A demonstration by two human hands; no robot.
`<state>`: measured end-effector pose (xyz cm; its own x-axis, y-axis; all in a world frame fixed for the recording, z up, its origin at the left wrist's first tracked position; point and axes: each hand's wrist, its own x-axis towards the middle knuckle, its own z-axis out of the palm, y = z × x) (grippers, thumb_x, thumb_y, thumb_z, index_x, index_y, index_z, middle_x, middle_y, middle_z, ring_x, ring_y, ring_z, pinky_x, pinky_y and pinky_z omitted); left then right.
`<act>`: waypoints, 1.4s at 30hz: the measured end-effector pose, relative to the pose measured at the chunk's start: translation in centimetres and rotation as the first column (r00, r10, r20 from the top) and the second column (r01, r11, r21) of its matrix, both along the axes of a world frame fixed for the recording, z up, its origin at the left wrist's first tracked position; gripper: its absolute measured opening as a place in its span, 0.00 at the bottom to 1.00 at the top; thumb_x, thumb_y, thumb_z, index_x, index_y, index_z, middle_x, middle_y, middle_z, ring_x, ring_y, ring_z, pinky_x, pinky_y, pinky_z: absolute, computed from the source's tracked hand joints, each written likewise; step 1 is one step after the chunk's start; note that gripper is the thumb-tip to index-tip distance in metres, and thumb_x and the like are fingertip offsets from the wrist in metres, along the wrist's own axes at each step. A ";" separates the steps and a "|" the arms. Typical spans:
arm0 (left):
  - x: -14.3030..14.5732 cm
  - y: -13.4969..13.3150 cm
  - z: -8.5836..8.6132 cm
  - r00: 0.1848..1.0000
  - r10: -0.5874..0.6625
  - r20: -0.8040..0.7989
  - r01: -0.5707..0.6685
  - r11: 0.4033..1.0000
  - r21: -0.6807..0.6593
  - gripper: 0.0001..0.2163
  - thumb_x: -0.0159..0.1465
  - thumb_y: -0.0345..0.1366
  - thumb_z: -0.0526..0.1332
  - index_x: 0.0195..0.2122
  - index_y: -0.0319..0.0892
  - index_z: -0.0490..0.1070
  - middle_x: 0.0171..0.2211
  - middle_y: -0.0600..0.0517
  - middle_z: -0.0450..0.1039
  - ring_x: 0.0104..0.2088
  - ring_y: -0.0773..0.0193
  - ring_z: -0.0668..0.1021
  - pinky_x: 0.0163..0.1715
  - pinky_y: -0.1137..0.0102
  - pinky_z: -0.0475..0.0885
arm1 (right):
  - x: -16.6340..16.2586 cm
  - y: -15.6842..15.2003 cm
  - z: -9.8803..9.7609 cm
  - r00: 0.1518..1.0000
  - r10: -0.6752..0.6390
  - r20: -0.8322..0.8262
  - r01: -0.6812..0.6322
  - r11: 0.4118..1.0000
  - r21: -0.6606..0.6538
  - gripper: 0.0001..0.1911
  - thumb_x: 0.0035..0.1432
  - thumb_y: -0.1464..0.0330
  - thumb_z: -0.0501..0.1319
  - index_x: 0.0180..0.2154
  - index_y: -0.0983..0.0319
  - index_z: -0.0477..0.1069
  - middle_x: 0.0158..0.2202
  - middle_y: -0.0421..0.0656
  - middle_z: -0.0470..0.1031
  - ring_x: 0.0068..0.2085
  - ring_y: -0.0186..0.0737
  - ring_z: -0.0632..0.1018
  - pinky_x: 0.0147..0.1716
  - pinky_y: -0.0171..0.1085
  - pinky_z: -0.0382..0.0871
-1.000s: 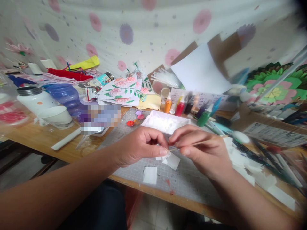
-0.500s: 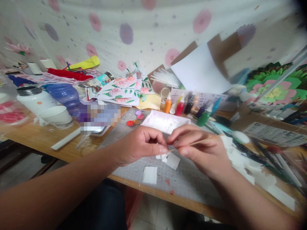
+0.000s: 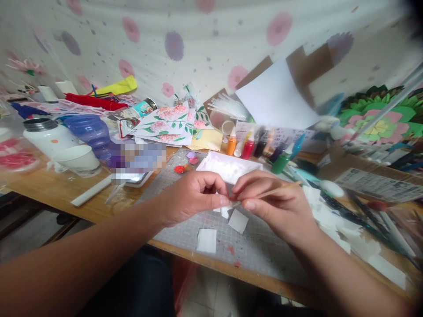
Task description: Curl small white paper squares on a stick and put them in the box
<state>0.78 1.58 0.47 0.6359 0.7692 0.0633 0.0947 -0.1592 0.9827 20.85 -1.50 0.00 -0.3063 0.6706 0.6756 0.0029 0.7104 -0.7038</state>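
Observation:
My left hand (image 3: 193,198) is closed in a pinch, thumb against the curled fingers, on a small white paper piece (image 3: 225,212) whose lower end hangs below the thumb. Between the thumb and fingers of my right hand (image 3: 280,204) lies a thin wooden stick (image 3: 276,189), its tip reaching the white piece at my left fingertips. How the tip meets the piece is partly hidden. Beneath the hands, on the grey cutting mat (image 3: 257,251), rest a white paper square (image 3: 206,240) and a tilted paper square (image 3: 238,221).
Behind the hands stands a shallow white tray (image 3: 231,166) with pale bits. Paint blobs (image 3: 179,169) dot the mat to its left. Paint bottles (image 3: 247,147) line the back. White paper scraps (image 3: 333,224) and a cardboard box (image 3: 376,176) lie right, a paper cup (image 3: 79,160) left.
The stick has tilted in my right hand, its rear end now rising above the knuckles. The white piece and my fingertips have shifted slightly; both hands stay close together.

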 end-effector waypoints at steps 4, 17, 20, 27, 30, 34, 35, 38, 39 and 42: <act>0.0 0.0 0.1 0.999 0.016 -0.028 -0.016 1.000 0.013 0.06 0.57 0.35 0.65 0.28 0.39 0.70 0.27 0.55 0.71 0.29 0.69 0.71 0.30 0.74 0.66 | 0.0 0.0 0.1 1.000 -0.021 0.018 0.021 1.000 0.002 0.06 0.54 0.75 0.67 0.30 0.58 0.79 0.27 0.42 0.80 0.35 0.40 0.80 0.36 0.40 0.77; 0.3 0.3 -0.1 0.979 0.177 -0.103 -0.166 0.980 0.106 0.10 0.58 0.41 0.64 0.28 0.40 0.68 0.24 0.57 0.65 0.27 0.69 0.67 0.27 0.73 0.61 | -0.1 0.3 -0.2 0.997 -0.080 -0.007 0.080 0.997 0.006 0.07 0.54 0.76 0.67 0.31 0.58 0.80 0.27 0.41 0.80 0.35 0.39 0.80 0.37 0.39 0.77; 0.0 0.5 0.1 0.886 0.447 -0.122 -0.390 0.862 0.325 0.12 0.62 0.42 0.60 0.26 0.40 0.67 0.22 0.58 0.61 0.25 0.69 0.65 0.26 0.72 0.59 | -0.1 0.5 -0.3 0.986 -0.154 -0.060 0.154 0.988 0.001 0.08 0.53 0.77 0.66 0.30 0.58 0.80 0.27 0.41 0.80 0.35 0.39 0.80 0.37 0.39 0.77; 0.8 -0.9 0.6 0.929 0.343 -0.137 -0.182 0.747 0.639 0.08 0.58 0.38 0.66 0.27 0.40 0.71 0.27 0.53 0.73 0.30 0.66 0.73 0.33 0.70 0.66 | -0.3 0.7 -0.5 0.974 -0.208 -0.092 0.207 0.978 -0.027 0.08 0.54 0.76 0.66 0.28 0.58 0.80 0.26 0.40 0.81 0.33 0.38 0.80 0.36 0.38 0.77; 1.6 -1.2 0.3 0.927 0.327 -0.181 -0.153 0.774 0.615 0.11 0.53 0.41 0.70 0.29 0.39 0.72 0.29 0.52 0.73 0.30 0.64 0.73 0.34 0.69 0.66 | -0.5 0.7 -0.7 0.977 -0.201 -0.070 0.198 0.979 -0.040 0.08 0.54 0.76 0.66 0.29 0.58 0.80 0.27 0.41 0.81 0.33 0.38 0.80 0.36 0.38 0.77; 2.1 -1.2 -0.1 0.903 0.378 -0.202 -0.206 0.795 0.570 0.06 0.58 0.37 0.64 0.28 0.40 0.71 0.28 0.53 0.72 0.30 0.65 0.72 0.32 0.69 0.65 | -0.5 0.7 -0.8 0.977 -0.198 -0.076 0.193 0.978 -0.076 0.08 0.53 0.76 0.67 0.28 0.57 0.80 0.27 0.40 0.81 0.32 0.37 0.80 0.35 0.38 0.76; 2.1 -1.1 -0.2 0.905 0.375 -0.202 -0.215 0.811 0.544 0.06 0.59 0.35 0.61 0.27 0.40 0.70 0.27 0.54 0.71 0.29 0.65 0.72 0.31 0.70 0.64 | -0.5 0.7 -0.8 0.977 -0.198 -0.081 0.192 0.978 -0.082 0.08 0.53 0.76 0.67 0.28 0.57 0.79 0.27 0.40 0.81 0.32 0.37 0.80 0.35 0.38 0.76; 1.9 -0.5 -0.3 0.915 0.350 -0.199 -0.233 0.864 0.447 0.08 0.61 0.33 0.57 0.25 0.40 0.69 0.24 0.56 0.68 0.27 0.67 0.69 0.28 0.72 0.62 | -0.1 1.1 -1.0 0.968 -0.228 -0.101 0.218 0.971 -0.100 0.07 0.53 0.75 0.67 0.27 0.58 0.79 0.27 0.39 0.81 0.33 0.37 0.80 0.35 0.38 0.75; 1.8 -0.2 -0.4 0.914 0.352 -0.202 -0.247 0.876 0.414 0.09 0.61 0.34 0.57 0.25 0.40 0.68 0.23 0.56 0.67 0.26 0.67 0.68 0.27 0.72 0.61 | 0.1 1.3 -1.2 0.960 -0.257 -0.112 0.244 0.962 -0.118 0.07 0.52 0.75 0.67 0.26 0.58 0.78 0.27 0.39 0.80 0.33 0.36 0.80 0.35 0.37 0.75; 1.2 0.9 -0.4 0.890 0.397 -0.223 -0.311 0.887 0.340 0.09 0.60 0.35 0.58 0.24 0.40 0.68 0.22 0.57 0.64 0.26 0.68 0.67 0.27 0.72 0.59 | 0.9 2.3 -1.7 0.910 -0.399 -0.113 0.370 0.904 -0.212 0.06 0.51 0.72 0.68 0.24 0.59 0.77 0.28 0.39 0.80 0.31 0.36 0.79 0.33 0.37 0.73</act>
<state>2.01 2.43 0.04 0.3479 0.9205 0.1779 0.4607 -0.3331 0.8227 21.72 0.77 -1.69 0.0958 0.8308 0.5482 0.1341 0.5350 -0.8342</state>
